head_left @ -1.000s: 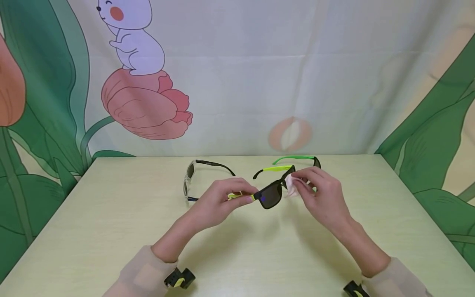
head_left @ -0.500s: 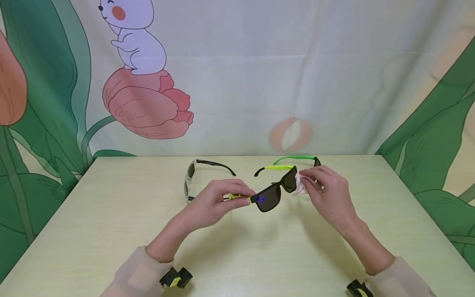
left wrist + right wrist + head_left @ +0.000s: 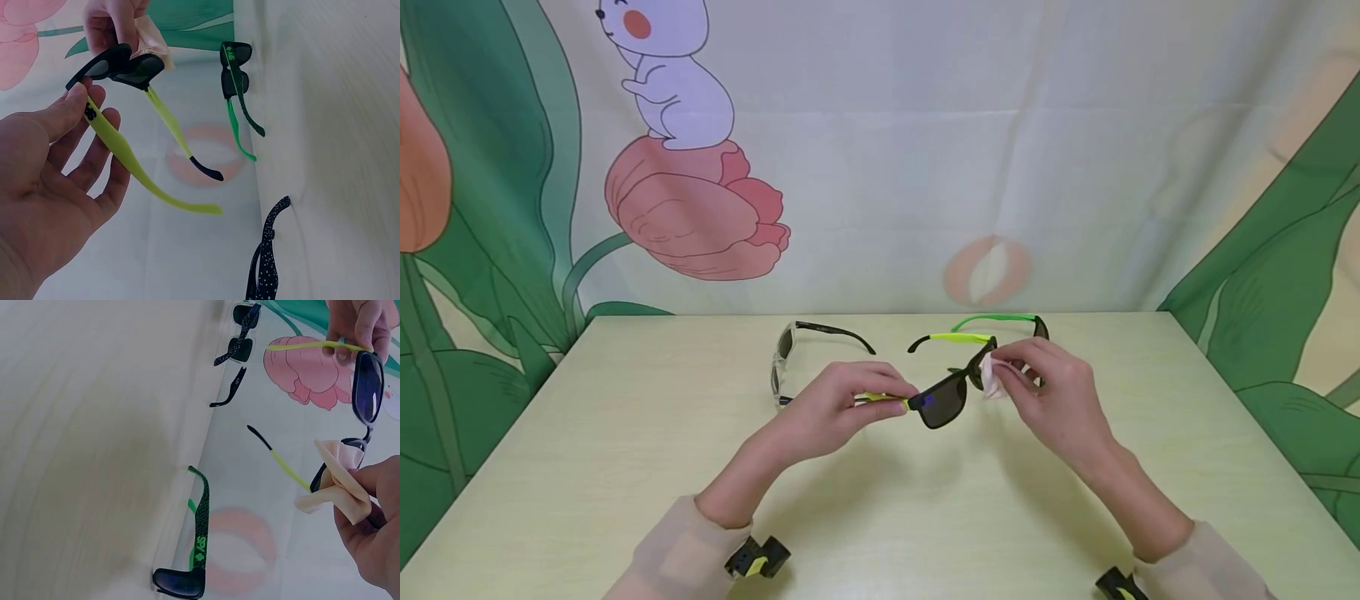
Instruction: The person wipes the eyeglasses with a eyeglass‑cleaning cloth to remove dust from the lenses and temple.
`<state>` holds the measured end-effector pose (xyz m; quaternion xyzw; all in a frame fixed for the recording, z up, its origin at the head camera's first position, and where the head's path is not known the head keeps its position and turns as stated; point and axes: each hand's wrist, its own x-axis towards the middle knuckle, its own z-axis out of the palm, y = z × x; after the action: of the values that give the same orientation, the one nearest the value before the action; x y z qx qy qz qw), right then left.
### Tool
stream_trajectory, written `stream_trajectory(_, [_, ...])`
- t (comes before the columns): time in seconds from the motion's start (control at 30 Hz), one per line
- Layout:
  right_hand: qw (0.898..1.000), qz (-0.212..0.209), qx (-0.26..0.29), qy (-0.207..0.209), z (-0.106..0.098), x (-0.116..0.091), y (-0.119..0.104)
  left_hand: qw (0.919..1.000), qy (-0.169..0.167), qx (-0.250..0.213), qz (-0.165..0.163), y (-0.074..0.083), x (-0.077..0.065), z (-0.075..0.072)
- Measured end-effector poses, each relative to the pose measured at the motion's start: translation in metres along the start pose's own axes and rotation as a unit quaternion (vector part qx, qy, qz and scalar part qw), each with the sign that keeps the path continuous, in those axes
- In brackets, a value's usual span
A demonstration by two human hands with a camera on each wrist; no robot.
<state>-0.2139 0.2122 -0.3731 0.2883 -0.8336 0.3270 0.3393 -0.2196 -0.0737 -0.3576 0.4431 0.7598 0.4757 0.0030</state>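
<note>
Black-framed sunglasses with yellow-green temples are held above the table, temples unfolded and pointing away from the person. My left hand pinches them by one temple near the hinge, thumb against the yellow arm. In my right hand, a pale pink cloth is pinched between thumb and fingers. The right wrist view shows that cloth folded over the other lens, covering much of it. The lens nearer my left hand is bare, with a small blue-violet reflection.
Clear-framed sunglasses with dark temples stand at the table's back left. Behind my right hand, sunglasses with a green temple rest near the back edge, partly hidden. A printed curtain hangs behind the table.
The cloth and right hand moved right to the lens's outer edge, then back left over the lens. The left hand keeps its hold, shifting slightly left with the sunglasses.
</note>
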Motion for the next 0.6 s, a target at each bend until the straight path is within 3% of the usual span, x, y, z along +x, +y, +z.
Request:
stream_trajectory(0.4, [1.0,-0.017,0.007,-0.013,-0.0017,0.0012,-0.0085,0.9998,-0.014,0.013,-0.005,0.0003,0.0013,0.0007])
stream_trajectory(0.6, [1.0,-0.014,0.001,-0.007,-0.0039,0.0023,-0.0041,0.9996,-0.014,0.023,0.012,0.002,0.0007,-0.0007])
